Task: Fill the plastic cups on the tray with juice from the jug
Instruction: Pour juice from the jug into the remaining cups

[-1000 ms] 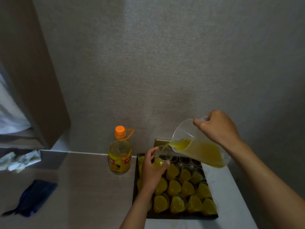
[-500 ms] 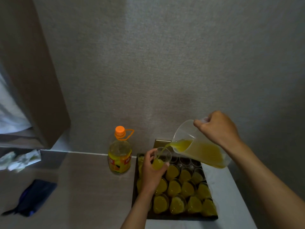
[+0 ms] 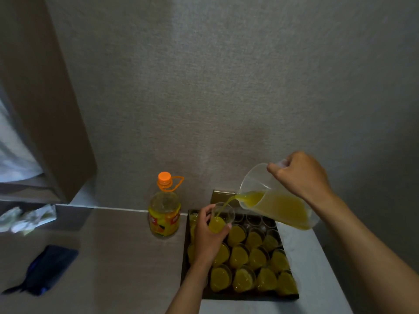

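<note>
On the counter [image 3: 127, 257] against the wall, a dark tray [image 3: 184, 264] carries rows of small cups, most already yellow to the brim; a few in the far row [image 3: 254, 219] appear empty. Above the tray's far right corner the right hand [image 3: 301, 175] grips the handle of the tilted jug [image 3: 278, 200], about half full, its spout feeding a thin stream of juice [image 3: 223, 206]. The left hand [image 3: 209, 236] curls round a clear cup [image 3: 221, 219] held up at the tray's far left. Compared with a second ago, the level in this cup has risen to roughly half: filling continues, with the far row seemingly next. A capped bottle [image 3: 165, 211] stands just left of the tray.
</note>
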Available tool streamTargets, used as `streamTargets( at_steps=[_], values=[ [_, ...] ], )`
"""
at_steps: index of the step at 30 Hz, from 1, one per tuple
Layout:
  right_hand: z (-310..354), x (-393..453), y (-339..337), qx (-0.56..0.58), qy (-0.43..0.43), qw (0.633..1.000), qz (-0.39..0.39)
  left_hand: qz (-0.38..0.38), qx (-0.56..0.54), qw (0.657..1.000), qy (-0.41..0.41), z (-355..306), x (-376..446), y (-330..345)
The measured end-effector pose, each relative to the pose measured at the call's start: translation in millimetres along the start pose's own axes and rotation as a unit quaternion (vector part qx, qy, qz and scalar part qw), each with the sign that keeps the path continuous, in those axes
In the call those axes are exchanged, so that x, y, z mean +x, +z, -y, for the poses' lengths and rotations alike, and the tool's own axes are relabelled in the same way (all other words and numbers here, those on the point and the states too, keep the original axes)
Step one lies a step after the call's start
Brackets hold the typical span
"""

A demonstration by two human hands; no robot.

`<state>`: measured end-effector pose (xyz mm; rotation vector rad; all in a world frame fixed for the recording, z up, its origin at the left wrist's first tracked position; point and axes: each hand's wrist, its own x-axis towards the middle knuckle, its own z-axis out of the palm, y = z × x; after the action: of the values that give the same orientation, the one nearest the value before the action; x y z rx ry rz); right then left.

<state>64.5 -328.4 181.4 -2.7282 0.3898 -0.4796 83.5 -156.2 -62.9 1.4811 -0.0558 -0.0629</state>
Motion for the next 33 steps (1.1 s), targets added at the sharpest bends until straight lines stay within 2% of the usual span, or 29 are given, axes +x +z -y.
streamTargets(
  at_steps=[33],
  values=[
    [4.7,-7.6,-3.7,0.012,0.003,1.000,0.004,-0.013,-0.025,1.000,-0.012,5.2,-2.6,-0.1]
  ],
)
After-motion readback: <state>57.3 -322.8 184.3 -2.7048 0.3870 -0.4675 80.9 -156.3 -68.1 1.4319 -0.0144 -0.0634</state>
